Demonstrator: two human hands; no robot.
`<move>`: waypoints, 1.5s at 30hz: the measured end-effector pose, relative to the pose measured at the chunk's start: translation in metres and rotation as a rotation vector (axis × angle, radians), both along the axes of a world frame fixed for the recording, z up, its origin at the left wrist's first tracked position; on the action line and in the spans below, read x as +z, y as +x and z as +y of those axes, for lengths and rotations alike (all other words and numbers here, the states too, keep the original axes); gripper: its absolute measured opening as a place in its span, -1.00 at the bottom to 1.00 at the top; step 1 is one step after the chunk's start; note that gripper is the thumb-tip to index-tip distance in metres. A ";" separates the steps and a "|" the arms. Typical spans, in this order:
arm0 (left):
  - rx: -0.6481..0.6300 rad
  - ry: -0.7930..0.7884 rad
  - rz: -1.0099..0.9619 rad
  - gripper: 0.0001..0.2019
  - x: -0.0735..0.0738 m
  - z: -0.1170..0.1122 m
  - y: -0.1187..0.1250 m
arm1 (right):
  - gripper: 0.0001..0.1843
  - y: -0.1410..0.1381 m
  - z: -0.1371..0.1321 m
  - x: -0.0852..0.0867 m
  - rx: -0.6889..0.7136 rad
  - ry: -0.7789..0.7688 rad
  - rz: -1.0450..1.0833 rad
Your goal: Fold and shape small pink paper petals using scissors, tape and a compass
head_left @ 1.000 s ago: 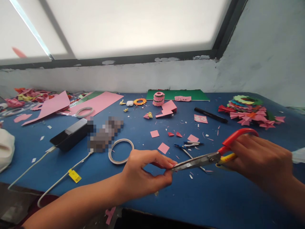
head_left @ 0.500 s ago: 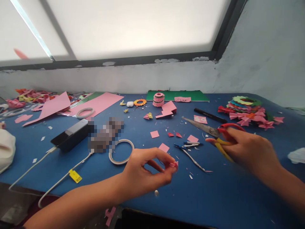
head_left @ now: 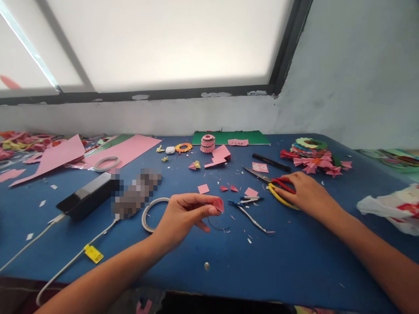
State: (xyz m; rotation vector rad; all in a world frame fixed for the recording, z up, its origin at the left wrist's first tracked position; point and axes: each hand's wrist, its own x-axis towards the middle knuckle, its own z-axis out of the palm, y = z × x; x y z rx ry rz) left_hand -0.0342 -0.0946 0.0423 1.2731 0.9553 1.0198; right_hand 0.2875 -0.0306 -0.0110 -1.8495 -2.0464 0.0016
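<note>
My left hand [head_left: 186, 213] is raised over the blue table, pinching a small folded piece of pink paper [head_left: 218, 204] between thumb and fingertips. On the right, my right hand [head_left: 309, 192] has its fingers at the red and yellow handles of the scissors [head_left: 283, 190]. The blades point left and appear to lie at table level, slightly apart. Between my hands are two small folded red-pink pieces [head_left: 233, 188], a pink paper square [head_left: 203, 189] and a blue-and-silver compass [head_left: 244, 202].
A tape roll [head_left: 146, 218] sits beside my left wrist. A black power bank [head_left: 88, 196] with a white cable lies to the left. Stacked paper flowers [head_left: 314, 159] and a black pen [head_left: 271, 162] are at the back right, a plastic bag [head_left: 389, 207] at far right.
My right hand has brought the scissors down to the table. My left hand has turned, so the folded pink paper shows more. The whole view has shifted toward the right.
</note>
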 end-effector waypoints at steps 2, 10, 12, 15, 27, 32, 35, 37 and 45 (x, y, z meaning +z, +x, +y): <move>-0.010 -0.019 0.015 -0.79 0.001 0.002 -0.001 | -0.49 -0.017 -0.011 0.010 0.039 -0.045 0.044; -0.021 0.028 0.050 -0.82 0.005 0.003 0.007 | -0.81 -0.081 -0.042 0.025 0.356 -0.560 0.214; -0.048 0.035 0.057 -0.85 0.009 0.002 0.009 | -0.88 -0.083 -0.037 0.026 0.351 -0.598 0.244; -0.077 0.042 0.071 -0.83 0.015 0.001 0.013 | -0.86 -0.080 -0.032 0.036 0.317 -0.530 0.313; -0.110 -0.017 -0.057 -0.87 0.015 0.001 0.036 | -0.89 -0.092 -0.071 0.082 0.423 0.053 1.110; -0.092 -0.100 -0.134 -0.82 0.010 -0.003 0.041 | -0.90 -0.107 -0.080 0.066 0.491 0.343 0.967; -0.093 -0.165 -0.173 -0.80 0.009 -0.006 0.043 | -0.86 -0.107 -0.078 0.063 0.519 0.429 0.848; -0.087 -0.205 -0.200 -0.80 0.010 -0.008 0.044 | -0.85 -0.106 -0.077 0.063 0.537 0.463 0.787; -0.082 -0.260 -0.276 -0.85 0.007 -0.011 0.044 | -0.79 -0.107 -0.082 0.057 0.558 0.511 0.598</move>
